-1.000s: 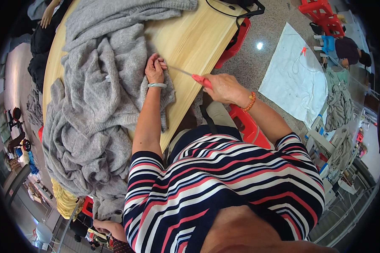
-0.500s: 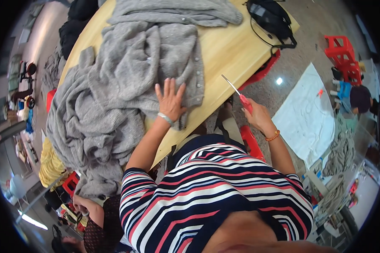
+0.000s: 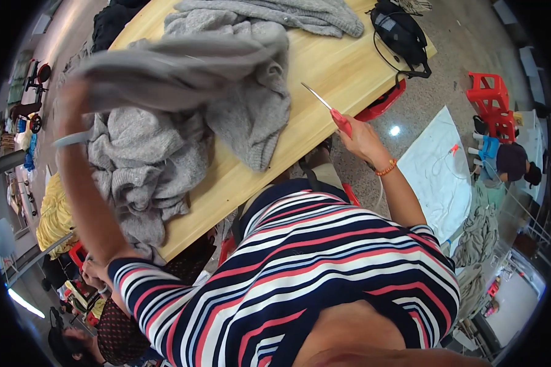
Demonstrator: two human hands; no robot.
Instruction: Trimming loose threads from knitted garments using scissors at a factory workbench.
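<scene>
Left hand (image 3: 73,101) raised, motion-blurred, gripping a grey sweater (image 3: 183,70) lifted off the wooden table (image 3: 324,67); fingers hard to make out. Sweater's lower part hangs over the grey pile (image 3: 141,177) at the table's left edge. Right hand (image 3: 361,137) clenched on red-handled scissors (image 3: 329,109), blades over the table edge, handle mostly hidden in the fist.

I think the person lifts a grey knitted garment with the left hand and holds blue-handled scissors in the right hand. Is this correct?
Not quite. The head view shows the scissors in the right hand have a red handle, not blue. The rest is right: the left hand lifts a grey knitted garment above the wooden table.
</scene>
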